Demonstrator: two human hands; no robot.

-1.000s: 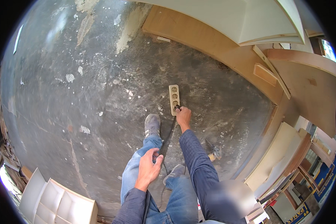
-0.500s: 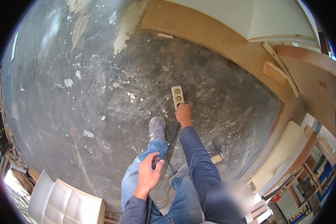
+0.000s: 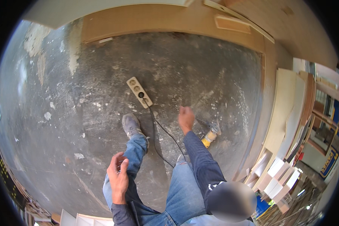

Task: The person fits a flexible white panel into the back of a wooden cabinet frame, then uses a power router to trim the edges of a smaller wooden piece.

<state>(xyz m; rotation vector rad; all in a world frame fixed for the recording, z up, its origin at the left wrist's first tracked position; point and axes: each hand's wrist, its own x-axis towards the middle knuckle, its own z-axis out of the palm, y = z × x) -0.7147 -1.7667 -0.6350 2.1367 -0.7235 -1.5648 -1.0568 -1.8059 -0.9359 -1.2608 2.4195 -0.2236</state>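
Hanging over the jeans [image 3: 182,190] at lower left, the left hand [image 3: 118,176] is loose and released, its fingers gently bent. The right hand [image 3: 186,119], right of centre, is blurred with its fingers curled in; whether it grasps anything I cannot tell. A white cabinet edge [image 3: 94,220] shows at the bottom left. Near the right hand, a yellow power tool [image 3: 208,139] lies on the floor [image 3: 101,71]. A grey shoe [image 3: 131,125] stands left of centre, and just above it the cream socket strip [image 3: 135,87] lies tilted, a black plug [image 3: 141,95] seated in it. Dark cord [image 3: 162,127] runs from there toward the lower middle.

The floor is dark grey, scuffed and speckled with whitish spots, with pale patches at upper left and a long light streak at lower left. Along the right side lean light boards [image 3: 277,109], with wood offcuts [image 3: 280,179] below them. Across the top run a brown wooden panel [image 3: 150,23] and, beyond it, a whitish panel [image 3: 101,9].
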